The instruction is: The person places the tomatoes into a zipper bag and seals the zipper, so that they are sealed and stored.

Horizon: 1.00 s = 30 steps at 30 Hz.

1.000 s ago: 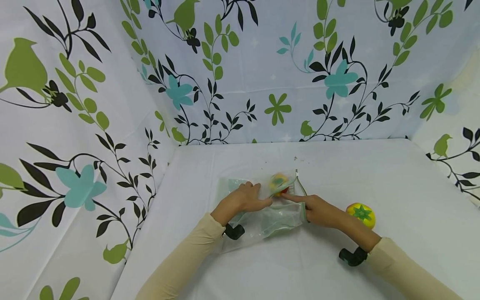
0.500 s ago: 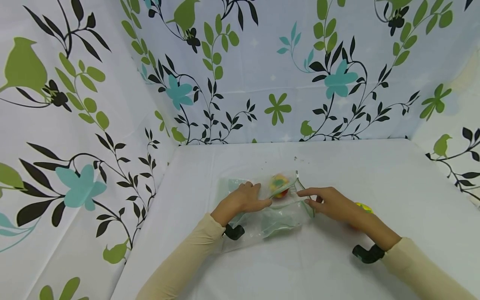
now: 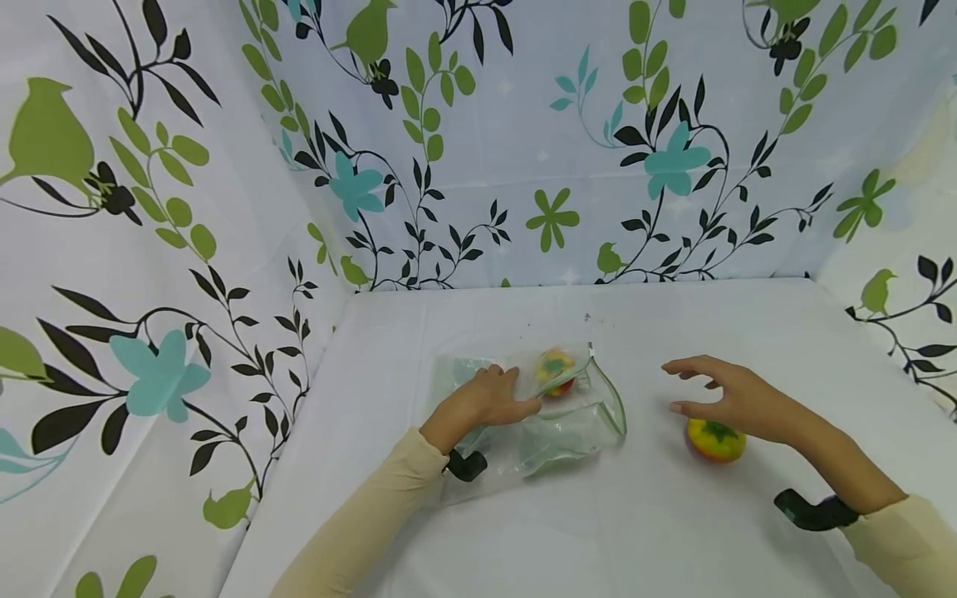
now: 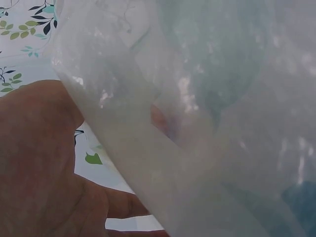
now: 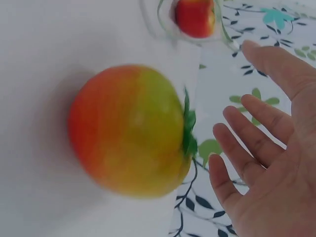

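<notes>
A clear plastic zip bag [image 3: 561, 436] with pale green edging lies on the table, its mouth gaping to the right. Inside it sits a red and yellow toy tomato [image 3: 549, 365], also visible at the top of the right wrist view. My left hand [image 3: 482, 397] rests on the bag's upper film, thumb pointing right; in the left wrist view the film hides part of its fingers. To the right of the bag, my right hand [image 3: 740, 401] hovers with spread fingers, holding nothing. Just below it is a second toy tomato [image 5: 128, 131], red to yellow-green with a green leafy top.
The white table [image 3: 658, 531] runs back to a patterned cloth backdrop [image 3: 493, 149] with leaves and birds. Another patterned cloth [image 3: 127, 249] hangs along the left side. Each wrist carries a black camera mount [image 3: 815, 509].
My right hand has left the bag's mouth and moved right, over to the loose tomato. The bag's mouth stands wider. My left hand has stayed in place.
</notes>
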Tool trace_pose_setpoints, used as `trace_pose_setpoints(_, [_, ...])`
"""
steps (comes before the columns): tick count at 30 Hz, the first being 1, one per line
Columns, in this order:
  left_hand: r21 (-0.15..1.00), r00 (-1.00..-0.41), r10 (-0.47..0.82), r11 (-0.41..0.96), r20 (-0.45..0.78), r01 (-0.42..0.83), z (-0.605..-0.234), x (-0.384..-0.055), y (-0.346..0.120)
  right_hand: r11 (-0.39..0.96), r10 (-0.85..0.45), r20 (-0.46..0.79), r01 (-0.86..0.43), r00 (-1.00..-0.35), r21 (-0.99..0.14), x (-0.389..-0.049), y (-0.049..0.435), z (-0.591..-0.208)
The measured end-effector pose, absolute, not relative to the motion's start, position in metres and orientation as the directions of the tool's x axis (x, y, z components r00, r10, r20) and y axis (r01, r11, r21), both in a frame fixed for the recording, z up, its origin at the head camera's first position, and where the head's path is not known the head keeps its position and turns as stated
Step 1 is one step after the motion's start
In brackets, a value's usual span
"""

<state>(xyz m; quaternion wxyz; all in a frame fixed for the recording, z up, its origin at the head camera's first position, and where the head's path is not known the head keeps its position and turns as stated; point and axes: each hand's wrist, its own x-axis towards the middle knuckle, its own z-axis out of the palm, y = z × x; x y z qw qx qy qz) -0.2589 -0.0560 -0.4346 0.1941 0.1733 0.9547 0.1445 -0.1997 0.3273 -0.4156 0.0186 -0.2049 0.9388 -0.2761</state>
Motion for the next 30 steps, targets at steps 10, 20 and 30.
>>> trace_pose_setpoints(10, [0.344, -0.869, 0.389, 0.896, -0.307, 0.28, -0.439, -0.258, -0.056, 0.744, -0.396, 0.015, -0.33, -0.918, -0.58, -0.18, 0.372, -0.432])
trace_pose_setpoints(20, [0.343, -0.867, 0.39, 0.896, -0.31, 0.281, -0.436, -0.26, -0.054, 0.712, -0.389, -0.032, -0.278, -0.92, -0.645, -0.169, 0.388, -0.447])
trace_pose_setpoints(30, [0.335, -0.869, 0.374, 0.904, -0.324, 0.264, -0.436, -0.26, -0.054, 0.726, -0.371, -0.066, -0.245, -0.926, -0.642, -0.162, 0.393, -0.459])
